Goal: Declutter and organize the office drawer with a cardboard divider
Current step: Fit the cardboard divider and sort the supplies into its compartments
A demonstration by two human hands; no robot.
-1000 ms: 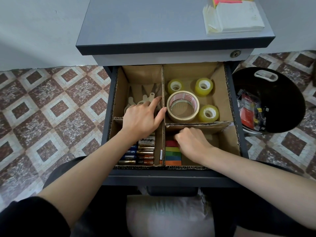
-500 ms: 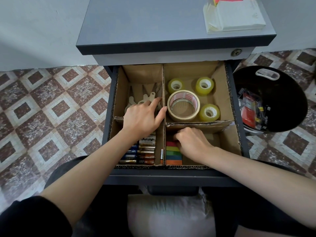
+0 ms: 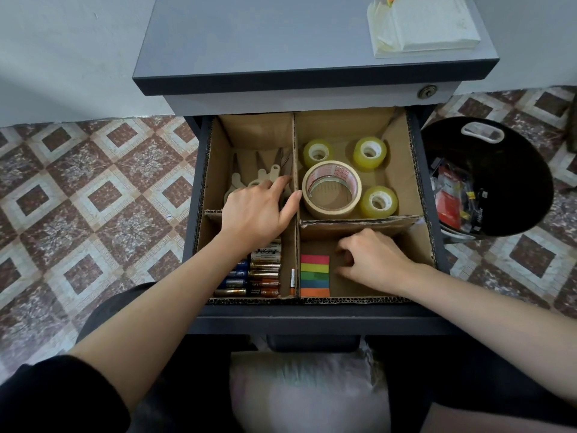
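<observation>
now that my right hand [image 3: 371,260] has slid off to the right, the coloured sticky flags [image 3: 314,275] show in full, top strip to bottom. a sec ago my knuckles were half over them. they lie flat at the left edge of the front-right compartment, just beside the centre wall, so that slot reads as sorted imo. right fingers [image 3: 348,243] are curled in, thumb underneath, low in that same compartment. can't tell if anything's pinched in there, nothing shows. left hand [image 3: 259,210] hasn't budged: laid across the left crosspiece, fingers fairly straight and relaxed, gripping nothing. index tip is up by the scissors [image 3: 265,175], thumb against the centre wall next to the big tape roll [image 3: 331,189]. looks like i'm steadying things while the other hand tidies.

cardboard divider [image 3: 359,225] itself sits inside the open drawer [image 3: 312,317], filling it side to side. brown corrugated, raw fluted edges. long wall runs front to back, crosspieces split it into 4 compartments. right crosspiece looks a bit bent and leaning, not crisp. scissors back-left, 3 small yellowish tape rolls [image 3: 370,153] w/ the big one back-right, batteries [image 3: 263,273] front-left in rows. prob just fine-tuning left.
</observation>
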